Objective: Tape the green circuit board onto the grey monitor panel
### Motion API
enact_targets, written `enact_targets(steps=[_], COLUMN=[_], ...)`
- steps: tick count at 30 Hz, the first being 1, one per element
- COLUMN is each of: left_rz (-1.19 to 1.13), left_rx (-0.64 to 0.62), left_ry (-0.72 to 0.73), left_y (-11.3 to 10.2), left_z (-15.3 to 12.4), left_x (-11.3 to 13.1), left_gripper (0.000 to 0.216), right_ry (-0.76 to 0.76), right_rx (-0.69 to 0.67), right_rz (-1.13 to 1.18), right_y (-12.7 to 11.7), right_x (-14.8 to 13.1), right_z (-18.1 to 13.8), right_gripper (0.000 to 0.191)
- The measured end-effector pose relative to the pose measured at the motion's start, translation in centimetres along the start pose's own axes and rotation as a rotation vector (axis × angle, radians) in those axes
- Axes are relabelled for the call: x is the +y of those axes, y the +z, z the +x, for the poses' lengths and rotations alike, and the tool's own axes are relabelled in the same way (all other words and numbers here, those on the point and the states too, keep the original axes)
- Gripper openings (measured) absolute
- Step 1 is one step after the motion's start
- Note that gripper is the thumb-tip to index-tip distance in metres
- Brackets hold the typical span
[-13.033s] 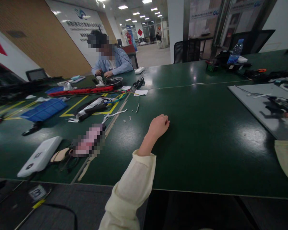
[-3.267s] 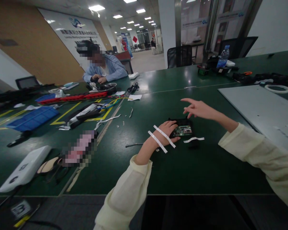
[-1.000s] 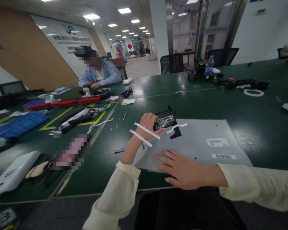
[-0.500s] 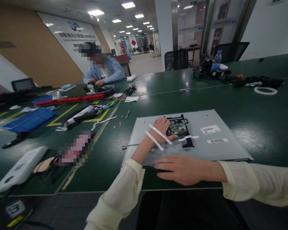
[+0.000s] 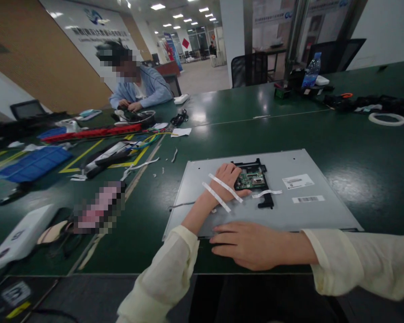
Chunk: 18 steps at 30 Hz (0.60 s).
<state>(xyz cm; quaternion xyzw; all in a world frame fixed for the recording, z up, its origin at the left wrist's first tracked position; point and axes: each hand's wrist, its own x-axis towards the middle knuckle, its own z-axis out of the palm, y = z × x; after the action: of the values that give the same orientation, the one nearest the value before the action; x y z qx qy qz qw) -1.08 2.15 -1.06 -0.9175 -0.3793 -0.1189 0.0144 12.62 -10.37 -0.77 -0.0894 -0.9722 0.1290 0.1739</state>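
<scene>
A flat grey metal panel (image 5: 195, 179), like the back of a display, lies in front of me on the table. On it sits a green circuit board (image 5: 250, 180) in a black bracket (image 5: 265, 197). My left hand (image 5: 226, 181) rests on the panel at the board's left edge, thumb stretched out, fingertips partly hidden. Two white tape strips (image 5: 222, 197) lie across that hand and wrist. A third white strip (image 5: 266, 193) crosses the bracket. My right hand (image 5: 252, 244), fingers extended and holding nothing, lies along the panel's near edge.
To the left are a blue crate (image 5: 33, 163), a white device (image 5: 22, 235) and a blurred pink item (image 5: 101, 208). Across the table sits a person in a blue shirt (image 5: 155, 83). At the back right stand a water bottle (image 5: 311, 71) and a white ring (image 5: 387, 119).
The view has tilted and shifted slightly. My right hand has slid a little left and toward me along the near edge. My left hand stays at the board's left edge.
</scene>
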Motion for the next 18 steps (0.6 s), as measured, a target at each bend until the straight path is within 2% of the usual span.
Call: enact_targets(steps=[4, 8, 13, 18], left_rz=[-0.050, 0.043, 0.208, 0.312], left_rx=[-0.017, -0.035, -0.138, -0.212], left_ry=[-0.030, -0.137, -0.403, -0.519], left_y=[-0.6, -2.5, -4.2, -4.9], left_z=[-0.7, -3.1, -7.2, -8.6], left_x=[-0.3, 0.2, 1.4, 2.9], left_gripper=[0.072, 0.075, 0.063, 0.038], right_ry=[-0.002, -0.011, -0.019, -0.015], right_rx=[0.008, 0.021, 0.026, 0.021], right_rz=[-0.002, -0.007, -0.034, -0.026], right_y=[0.0, 0.1, 0.1, 0.1], right_x=[0.2, 0.4, 0.4, 0.4], right_z=[0.0, -0.1, -0.2, -0.1], right_gripper=[0.035, 0.035, 0.035, 0.033])
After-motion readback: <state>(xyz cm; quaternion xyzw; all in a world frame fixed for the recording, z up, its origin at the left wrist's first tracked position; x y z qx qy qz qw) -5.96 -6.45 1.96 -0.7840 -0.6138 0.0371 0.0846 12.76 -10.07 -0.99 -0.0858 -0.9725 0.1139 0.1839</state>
